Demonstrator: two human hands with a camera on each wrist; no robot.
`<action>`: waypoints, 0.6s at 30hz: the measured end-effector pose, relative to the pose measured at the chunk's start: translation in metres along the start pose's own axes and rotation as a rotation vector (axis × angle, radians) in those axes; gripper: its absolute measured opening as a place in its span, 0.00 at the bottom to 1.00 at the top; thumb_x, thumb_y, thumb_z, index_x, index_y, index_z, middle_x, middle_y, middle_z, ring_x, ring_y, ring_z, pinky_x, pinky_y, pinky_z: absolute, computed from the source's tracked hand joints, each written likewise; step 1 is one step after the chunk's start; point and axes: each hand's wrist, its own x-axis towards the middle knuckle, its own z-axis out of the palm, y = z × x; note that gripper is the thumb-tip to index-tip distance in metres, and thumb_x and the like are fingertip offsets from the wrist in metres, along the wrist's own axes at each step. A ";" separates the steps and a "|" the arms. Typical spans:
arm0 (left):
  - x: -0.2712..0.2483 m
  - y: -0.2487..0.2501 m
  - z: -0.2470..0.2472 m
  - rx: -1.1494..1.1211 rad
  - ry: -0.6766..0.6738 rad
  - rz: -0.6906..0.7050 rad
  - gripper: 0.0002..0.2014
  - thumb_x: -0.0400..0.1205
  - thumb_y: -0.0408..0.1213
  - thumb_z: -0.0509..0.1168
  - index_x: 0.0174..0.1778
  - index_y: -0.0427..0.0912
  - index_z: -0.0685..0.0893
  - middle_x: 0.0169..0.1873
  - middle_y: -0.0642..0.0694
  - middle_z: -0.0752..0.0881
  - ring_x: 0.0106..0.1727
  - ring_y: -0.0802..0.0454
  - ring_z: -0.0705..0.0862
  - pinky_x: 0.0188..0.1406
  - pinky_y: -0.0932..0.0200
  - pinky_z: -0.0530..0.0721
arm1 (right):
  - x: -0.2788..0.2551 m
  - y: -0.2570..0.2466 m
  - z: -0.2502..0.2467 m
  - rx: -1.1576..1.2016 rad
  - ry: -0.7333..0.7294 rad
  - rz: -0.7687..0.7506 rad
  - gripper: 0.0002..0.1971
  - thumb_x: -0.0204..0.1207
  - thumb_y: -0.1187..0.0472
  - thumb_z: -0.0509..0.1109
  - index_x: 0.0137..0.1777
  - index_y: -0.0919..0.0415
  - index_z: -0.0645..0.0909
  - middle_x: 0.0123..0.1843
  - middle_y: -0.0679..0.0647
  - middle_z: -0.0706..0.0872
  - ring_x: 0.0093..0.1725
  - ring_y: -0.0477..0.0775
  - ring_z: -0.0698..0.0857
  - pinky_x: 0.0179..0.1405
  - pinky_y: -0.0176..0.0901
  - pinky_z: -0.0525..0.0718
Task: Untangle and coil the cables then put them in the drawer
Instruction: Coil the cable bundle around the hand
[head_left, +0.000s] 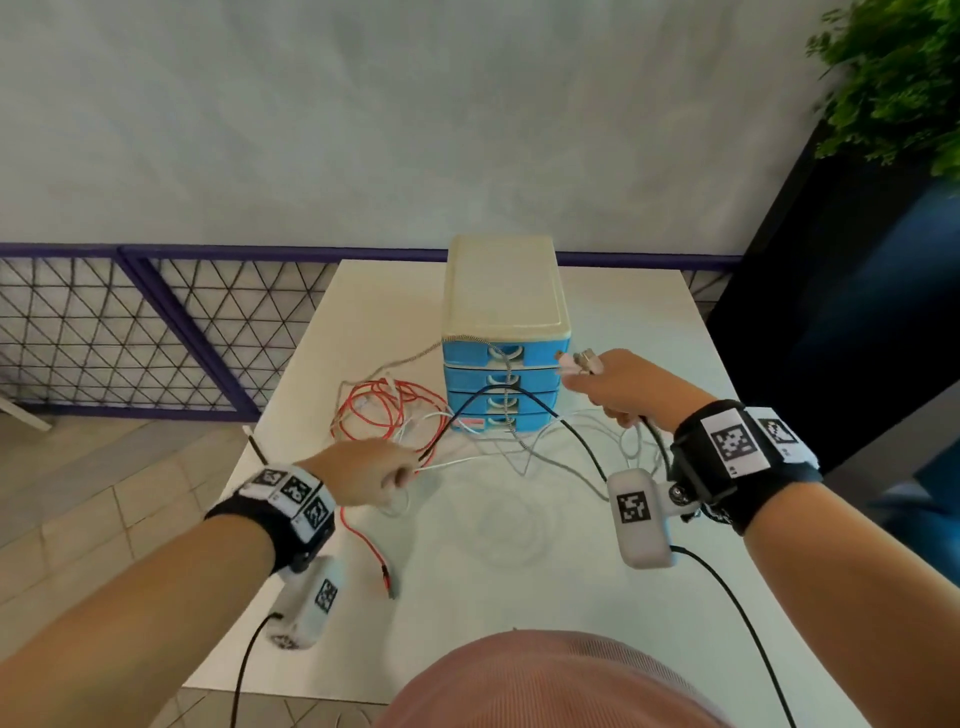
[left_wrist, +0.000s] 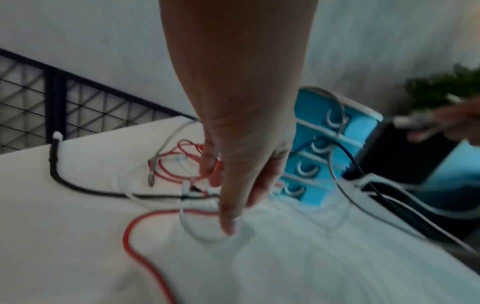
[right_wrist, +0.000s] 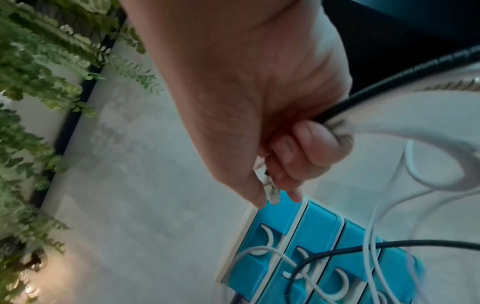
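A blue drawer unit (head_left: 506, 332) (left_wrist: 363, 127) (right_wrist: 324, 230) with a cream top stands at the back of the white table (head_left: 519, 597), all drawers closed. A red cable (head_left: 384, 415) (left_wrist: 130, 236) lies tangled to its left. My left hand (head_left: 379, 478) (left_wrist: 233, 185) pinches a black cable (head_left: 519, 389) and a thin white cable (head_left: 467, 461) low over the table. My right hand (head_left: 613, 389) (right_wrist: 285, 144) is raised beside the unit's right corner. It grips a bundle of black, white and braided grey cable (right_wrist: 363, 98), with the plugs (head_left: 579, 361) sticking out past its fingers.
A dark mesh railing (head_left: 130, 332) runs along the left and behind the table. A plant (head_left: 893, 78) on a dark stand (head_left: 831, 291) is at the right. The red cable's plug end (head_left: 387, 577) lies near the table's front left.
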 end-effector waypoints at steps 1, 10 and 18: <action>-0.001 0.004 0.010 0.045 -0.114 0.025 0.08 0.71 0.34 0.66 0.43 0.50 0.78 0.35 0.55 0.78 0.41 0.54 0.77 0.33 0.62 0.70 | 0.000 -0.001 0.000 0.100 0.019 0.011 0.13 0.82 0.51 0.63 0.43 0.61 0.73 0.32 0.53 0.71 0.25 0.49 0.68 0.23 0.37 0.69; -0.016 0.013 0.063 -0.022 -0.281 0.044 0.10 0.74 0.46 0.54 0.40 0.45 0.76 0.41 0.51 0.83 0.39 0.52 0.81 0.46 0.51 0.81 | -0.002 -0.009 0.000 0.618 -0.161 -0.086 0.06 0.86 0.58 0.57 0.51 0.61 0.69 0.28 0.48 0.65 0.24 0.44 0.62 0.21 0.34 0.61; 0.008 0.054 -0.030 -0.809 0.375 -0.059 0.04 0.75 0.32 0.74 0.41 0.40 0.84 0.45 0.44 0.88 0.36 0.51 0.88 0.37 0.57 0.86 | -0.008 -0.023 0.025 0.719 -0.152 -0.251 0.08 0.88 0.60 0.56 0.48 0.58 0.74 0.39 0.53 0.84 0.36 0.48 0.84 0.35 0.37 0.84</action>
